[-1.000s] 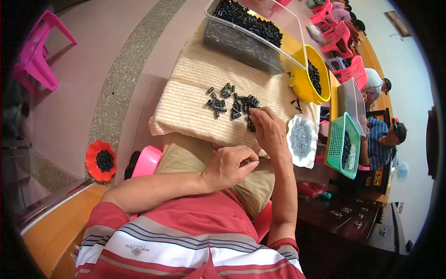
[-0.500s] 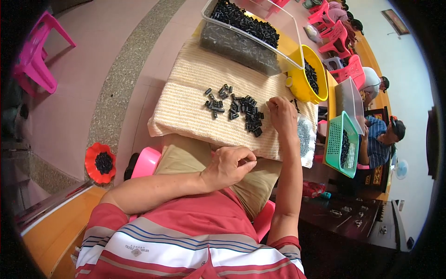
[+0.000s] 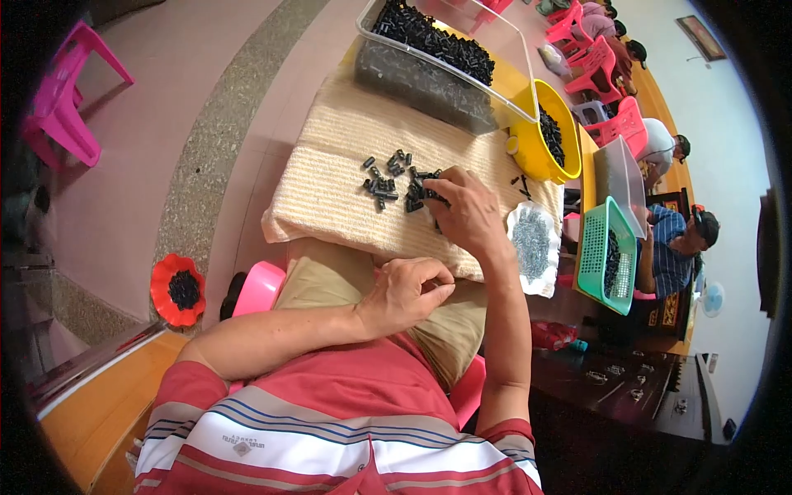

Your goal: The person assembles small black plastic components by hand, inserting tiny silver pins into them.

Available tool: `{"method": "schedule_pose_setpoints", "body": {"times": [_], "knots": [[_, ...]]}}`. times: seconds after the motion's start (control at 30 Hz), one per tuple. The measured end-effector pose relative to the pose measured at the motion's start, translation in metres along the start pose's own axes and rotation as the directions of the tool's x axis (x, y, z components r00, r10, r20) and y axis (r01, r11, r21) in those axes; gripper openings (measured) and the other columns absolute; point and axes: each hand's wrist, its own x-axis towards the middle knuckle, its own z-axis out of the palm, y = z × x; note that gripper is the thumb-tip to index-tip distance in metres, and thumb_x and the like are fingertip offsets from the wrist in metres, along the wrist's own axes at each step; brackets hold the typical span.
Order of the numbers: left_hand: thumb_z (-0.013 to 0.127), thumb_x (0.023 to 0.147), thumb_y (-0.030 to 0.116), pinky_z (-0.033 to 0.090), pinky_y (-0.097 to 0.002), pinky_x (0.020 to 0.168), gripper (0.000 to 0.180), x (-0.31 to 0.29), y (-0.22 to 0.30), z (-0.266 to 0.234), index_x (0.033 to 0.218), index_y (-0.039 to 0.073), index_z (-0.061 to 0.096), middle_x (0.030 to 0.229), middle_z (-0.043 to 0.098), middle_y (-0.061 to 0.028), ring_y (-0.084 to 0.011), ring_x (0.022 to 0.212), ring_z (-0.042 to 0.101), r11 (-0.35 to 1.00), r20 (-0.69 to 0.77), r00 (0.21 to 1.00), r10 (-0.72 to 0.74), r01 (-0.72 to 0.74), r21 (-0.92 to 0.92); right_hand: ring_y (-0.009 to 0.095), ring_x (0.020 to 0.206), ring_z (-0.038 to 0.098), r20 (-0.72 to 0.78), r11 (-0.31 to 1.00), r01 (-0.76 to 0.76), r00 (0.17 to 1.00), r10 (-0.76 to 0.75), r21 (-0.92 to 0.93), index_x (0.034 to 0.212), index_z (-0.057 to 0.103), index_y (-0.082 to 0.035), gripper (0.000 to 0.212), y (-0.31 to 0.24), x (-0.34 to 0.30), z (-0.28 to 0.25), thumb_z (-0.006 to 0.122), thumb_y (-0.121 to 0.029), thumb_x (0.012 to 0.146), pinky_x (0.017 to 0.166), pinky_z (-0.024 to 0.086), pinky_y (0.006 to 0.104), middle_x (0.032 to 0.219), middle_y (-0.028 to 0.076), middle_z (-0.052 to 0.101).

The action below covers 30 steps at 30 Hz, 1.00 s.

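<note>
Small black tube-shaped pieces (image 3: 382,188) lie in a loose pile on the striped cream cloth (image 3: 330,148) covering the table. Over the right part of that pile is my right hand (image 3: 466,206), its bent fingertips down among the pieces. Those fingers look closed, but the palm and the pile hide what they grip. My left hand (image 3: 404,293) rests near the table's front edge above my lap, thumb and fingers curled together in a pinch. Whatever is in that pinch is too small to name. Beside my right wrist lies a white scalloped tray (image 3: 518,268) with small silvery parts.
A clear plastic bin (image 3: 429,91) full of black pieces stands at the table's far side, beside a yellow basin (image 3: 528,153) of them. To the right are a green basket (image 3: 590,256) and a seated person (image 3: 672,247). A red bowl (image 3: 161,293) stands at left.
My right hand has moved left from the cloth's right side onto the pile, uncovering more of the white tray. The left hand stays where it was.
</note>
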Motion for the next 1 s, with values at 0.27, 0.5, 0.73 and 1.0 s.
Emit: {"method": "schedule_pose_setpoints", "body": {"times": [0.27,0.5,0.73,1.0], "knots": [[0.072,0.083,0.009,0.053,-0.0313,0.065,0.011,0.001,0.001,0.000,0.090,0.000,0.070,0.083,0.070,-0.0141,-0.0210,0.073,0.069,1.000,-0.036,0.999,0.026,-0.026,0.005,0.030,0.106,0.059,0.154,0.994,-0.054,0.986,0.069,-0.099,0.110,0.070,-0.007,0.031,-0.004,0.005,0.008,0.070,-0.015,0.081,0.089,0.048,0.0408,0.107,0.010,0.062],[0.069,0.087,0.010,0.051,-0.0288,0.061,0.009,0.005,0.003,-0.001,0.091,0.002,0.069,0.080,0.070,-0.0071,-0.0132,0.069,0.066,0.988,-0.135,0.989,-0.067,0.047,-0.146,0.032,0.092,0.064,-0.018,0.997,-0.072,0.997,0.073,0.020,0.098,0.069,-0.004,0.026,0.001,-0.005,0.008,0.074,-0.017,0.075,0.080,0.051,0.0403,0.098,0.011,0.064],[0.066,0.094,0.012,0.050,-0.0222,0.069,0.018,0.020,-0.013,-0.015,0.106,0.001,0.059,0.090,0.063,-0.0009,-0.0059,0.082,0.061,0.880,-0.317,0.924,-0.213,0.040,-0.473,0.027,0.082,0.064,-0.207,0.931,0.024,0.977,0.056,0.364,0.096,0.066,-0.001,0.027,-0.006,-0.040,-0.010,0.073,-0.003,0.070,0.071,0.052,0.0337,0.091,0.012,0.061],[0.069,0.090,0.005,0.056,-0.0230,0.074,0.019,0.019,-0.004,-0.015,0.105,0.001,0.059,0.092,0.065,-0.0037,-0.0082,0.085,0.063,0.639,0.009,0.933,-0.361,0.255,-0.726,0.026,0.081,0.063,-0.214,0.918,0.048,0.976,0.041,0.394,0.097,0.066,-0.002,0.031,-0.026,-0.072,-0.011,0.074,-0.002,0.068,0.069,0.052,0.0331,0.092,0.012,0.061]]}}
